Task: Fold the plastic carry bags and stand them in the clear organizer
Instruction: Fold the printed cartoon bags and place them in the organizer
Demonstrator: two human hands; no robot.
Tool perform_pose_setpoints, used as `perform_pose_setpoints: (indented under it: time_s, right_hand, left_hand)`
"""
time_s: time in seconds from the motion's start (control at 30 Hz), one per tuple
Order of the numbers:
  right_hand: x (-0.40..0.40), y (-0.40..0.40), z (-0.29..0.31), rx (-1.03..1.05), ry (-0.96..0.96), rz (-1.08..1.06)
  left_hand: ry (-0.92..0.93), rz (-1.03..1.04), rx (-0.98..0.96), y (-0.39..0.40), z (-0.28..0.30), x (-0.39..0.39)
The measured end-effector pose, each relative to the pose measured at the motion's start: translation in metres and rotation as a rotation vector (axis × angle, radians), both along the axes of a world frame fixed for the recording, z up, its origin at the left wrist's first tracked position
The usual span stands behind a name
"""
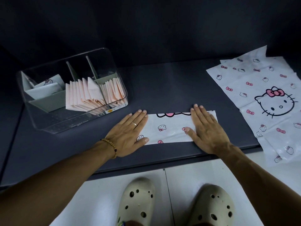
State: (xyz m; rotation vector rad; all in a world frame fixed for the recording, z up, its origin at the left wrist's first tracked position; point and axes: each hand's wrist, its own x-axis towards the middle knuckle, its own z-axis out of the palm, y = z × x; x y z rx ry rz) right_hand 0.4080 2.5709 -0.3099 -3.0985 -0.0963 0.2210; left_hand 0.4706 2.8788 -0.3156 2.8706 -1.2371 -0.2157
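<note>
Slippage is the risk — left hand (128,132) and right hand (206,129) lie flat, fingers spread, pressing the folded bag strip (169,128) at table centre; thin plastic may spring open once released; clear organizer (114,75) waits at ten o'clock, unfolded bags (260,95) at two

left hand (128,136) flat on left end of folded bag strip (169,128) | right hand (206,129) flat on right end | clear organizer (48,118) back-left, holding folded bags (84,95) | unfolded bags (260,98) right on table (171,85)
</note>
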Motion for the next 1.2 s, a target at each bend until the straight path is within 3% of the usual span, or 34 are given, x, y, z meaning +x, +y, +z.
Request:
perform_pose_setpoints:
  time_s: [0.27,0.33,0.43,0.53,0.67,0.77,0.87,0.93,1.07,1.2]
  right_hand:
    - [0.002,-0.012,0.007,-0.050,0.016,-0.237]
    - [-0.003,0.009,0.015,-0.018,-0.094,-0.297]
    - [-0.024,0.062,0.020,0.073,-0.351,-0.079]
    - [-0.039,0.097,0.017,0.138,-0.304,0.095]
    - [-0.038,0.096,0.019,0.203,-0.305,-0.005]
    - [-0.038,0.095,0.023,0.231,-0.267,-0.004]
    - [-0.038,0.099,0.025,0.182,-0.229,0.080]
    - [-0.032,0.102,0.027,0.215,-0.224,0.025]
    - [-0.016,0.102,0.031,0.523,-0.251,-0.256]
    - [-0.013,0.084,0.040,0.938,0.010,-0.420]
  left_hand:
    - [0.000,0.040,-0.027,-0.003,-0.003,-0.001]
    - [0.029,0.063,-0.070,-0.005,0.000,-0.004]
    - [0.068,0.126,-0.147,-0.009,0.002,-0.010]
    - [0.086,0.154,-0.148,-0.009,0.004,-0.020]
    - [0.112,0.047,-0.205,0.005,0.012,-0.032]
    - [0.076,-0.007,-0.140,0.009,0.015,-0.038]
    - [0.054,0.060,-0.203,0.002,0.017,-0.039]
    - [0.077,0.124,-0.261,-0.003,0.019,-0.039]
    - [0.408,0.381,-0.561,-0.005,0.035,-0.033]
    - [0.736,0.495,-0.941,-0.013,0.053,-0.022]
